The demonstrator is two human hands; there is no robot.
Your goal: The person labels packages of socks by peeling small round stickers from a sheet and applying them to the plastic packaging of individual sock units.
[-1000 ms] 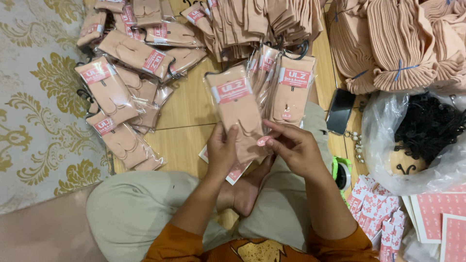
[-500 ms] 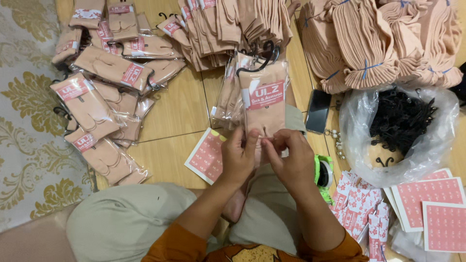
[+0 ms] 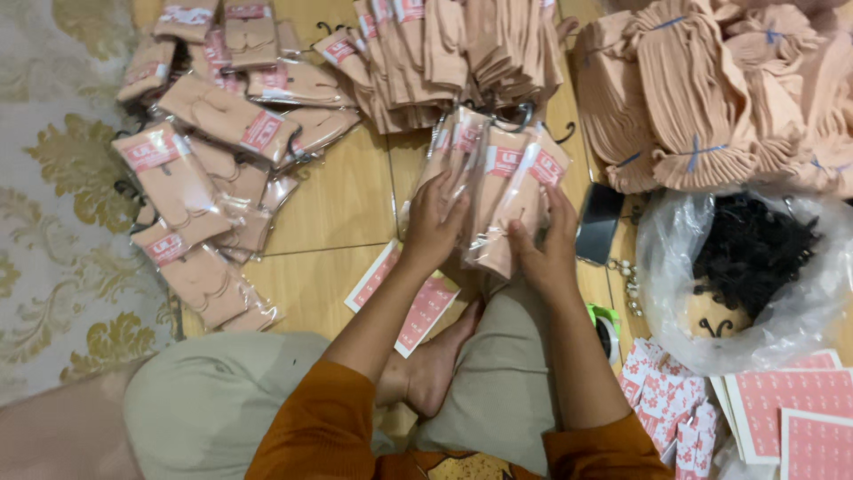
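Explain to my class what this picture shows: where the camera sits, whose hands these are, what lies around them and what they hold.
The camera sits on a person's head and looks down, so both arms belong to the wearer, who sits cross-legged on a wooden floor. There is no machine here.

The left hand and the right hand rest on a small stack of peach-coloured socks sealed in clear plastic bags with pink labels.

More finished packs lie in a pile to the left. Unpacked peach socks tied in bundles sit top right. A clear plastic bag of small black hooks lies at the right, with pink printed cards below it. One pink card lies under the left forearm.
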